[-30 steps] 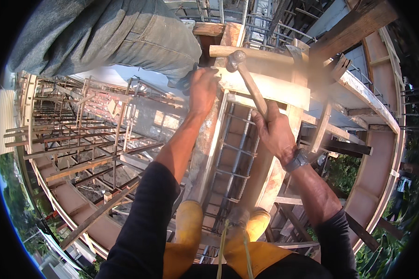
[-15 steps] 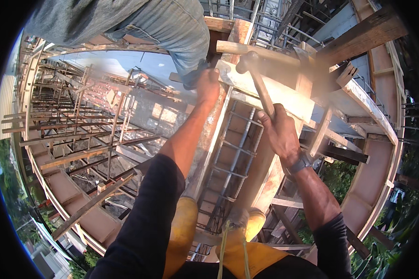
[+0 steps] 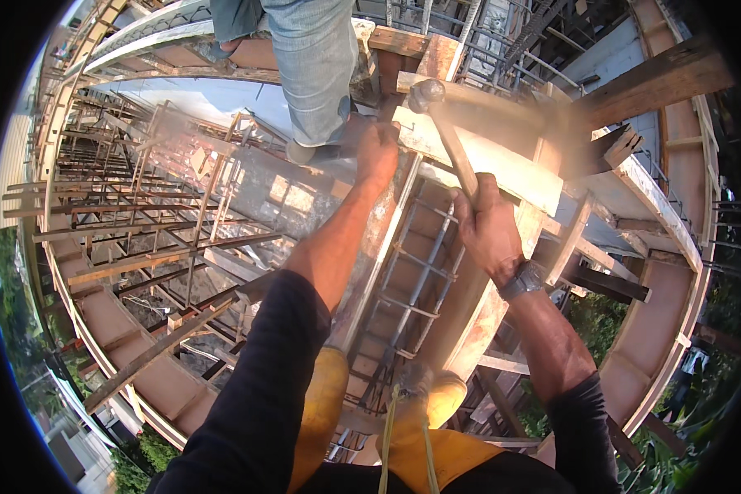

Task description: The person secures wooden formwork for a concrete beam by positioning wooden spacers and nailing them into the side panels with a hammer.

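Note:
My right hand (image 3: 492, 226) is wrapped round the wooden handle of a hammer (image 3: 451, 144). Its metal head is raised over a pale wooden board (image 3: 490, 160) that lies across the top of the beam formwork (image 3: 477, 325). At the board's left end my left hand (image 3: 377, 152) is closed, its fingers partly hidden; what they hold, if anything, I cannot make out. A steel rebar cage (image 3: 420, 272) runs inside the formwork between my two arms.
Another person's jeans-clad leg (image 3: 313, 74) stands just beyond my left hand. Thick timber (image 3: 650, 82) juts in at upper right. Open wooden framing (image 3: 165, 247) drops away on the left. My yellow boots (image 3: 321, 391) straddle the formwork. Rebar (image 3: 502, 49) stands at the far end.
The other person's leg has straightened and shifted, showing a second leg behind. The hammer head has moved slightly up and left. My left hand stays at the board's end.

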A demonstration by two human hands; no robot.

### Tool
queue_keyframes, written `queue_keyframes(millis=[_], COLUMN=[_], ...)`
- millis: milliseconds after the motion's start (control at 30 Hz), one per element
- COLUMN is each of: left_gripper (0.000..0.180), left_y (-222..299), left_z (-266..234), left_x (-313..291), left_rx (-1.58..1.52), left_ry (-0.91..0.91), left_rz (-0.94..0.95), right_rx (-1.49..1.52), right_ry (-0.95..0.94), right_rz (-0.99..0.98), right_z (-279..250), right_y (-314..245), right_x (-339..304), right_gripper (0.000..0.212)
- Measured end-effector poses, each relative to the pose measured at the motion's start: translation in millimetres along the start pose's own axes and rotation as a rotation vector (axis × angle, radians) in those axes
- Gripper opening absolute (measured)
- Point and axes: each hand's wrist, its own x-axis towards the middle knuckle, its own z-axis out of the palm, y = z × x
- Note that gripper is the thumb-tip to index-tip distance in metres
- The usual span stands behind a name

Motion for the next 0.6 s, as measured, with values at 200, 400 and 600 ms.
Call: queue_keyframes(millis=[200, 400, 600], left_gripper=[0.033, 0.038, 0.034], left_y=[-13.9, -21.8, -33.2], left_z=[1.1, 1.5, 11.6], left_x=[7.3, 9.6, 10.0], left_rx=[-0.062, -0.010, -0.203], left_ry=[-0.148, -0.164, -0.063], left_rz=[-0.186, -0.194, -0.165], right_rx=[0.015, -0.070, 0.191], right_ry=[0.084, -0.030, 0.073], right_rz=[-0.114, -0.070, -0.003], right_z=[17.0, 8.9, -23.8], right_y=[7.1, -3.1, -39.9], right_x=[-15.2, -13.7, 3.8], right_gripper=[0.029, 0.029, 0.027])
